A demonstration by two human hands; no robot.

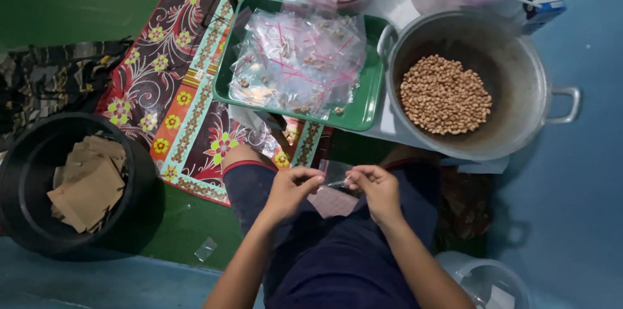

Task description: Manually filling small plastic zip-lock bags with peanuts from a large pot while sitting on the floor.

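head view: both hands sit just below the green tray (pixel 370 104), over the lap. the left hand (pixel 291 185) and right hand (pixel 376 185) each pinch an edge of one small clear bag (pixel 335 173) between their fingers. filled bags (pixel 298 62) heap in the tray. right of the tray stands a pot (pixel 519 69) of peanuts (pixel 444 95); far left, a black bucket (pixel 26 153).
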